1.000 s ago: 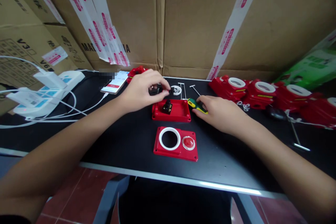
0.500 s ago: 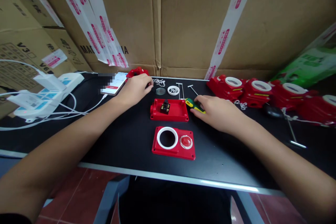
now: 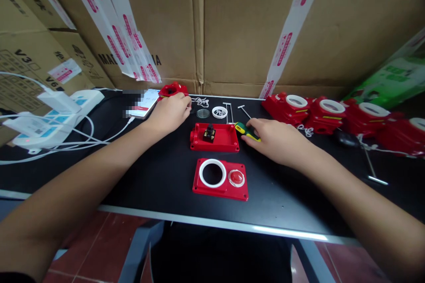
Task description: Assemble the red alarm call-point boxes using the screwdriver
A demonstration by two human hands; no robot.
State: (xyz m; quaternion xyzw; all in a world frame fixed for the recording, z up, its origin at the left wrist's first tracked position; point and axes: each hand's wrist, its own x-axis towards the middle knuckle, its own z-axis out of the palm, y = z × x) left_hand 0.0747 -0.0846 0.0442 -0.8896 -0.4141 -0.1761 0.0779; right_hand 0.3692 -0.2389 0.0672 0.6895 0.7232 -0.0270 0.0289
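At the back of the black table, my left hand (image 3: 174, 111) is closed with its fingertips down, beside a red housing part (image 3: 172, 89). A small dark bit shows at its fingertips, too hidden to name. My right hand (image 3: 275, 139) lies over a green-and-yellow tool handle (image 3: 245, 131), fingers curled round its near end. Between the hands sits an open red box (image 3: 226, 139) with a black switch block (image 3: 209, 133) inside. Nearer me lies its red cover (image 3: 215, 191), with a white ring and a round red button. A clear disc (image 3: 203, 113) rests near my left hand.
Behind the box are a white ring with screws (image 3: 219, 112) and T-handled metal tools (image 3: 229, 112). Several assembled red units (image 3: 292, 110) line the right. A phone (image 3: 146, 104) and a power strip with white cables (image 3: 63, 115) are at left. Cardboard (image 3: 232, 31) stands behind.
The view has shifted slightly. My left hand stays by the red housing part, its fingertips a little lower. The right hand remains on the green-and-yellow handle.
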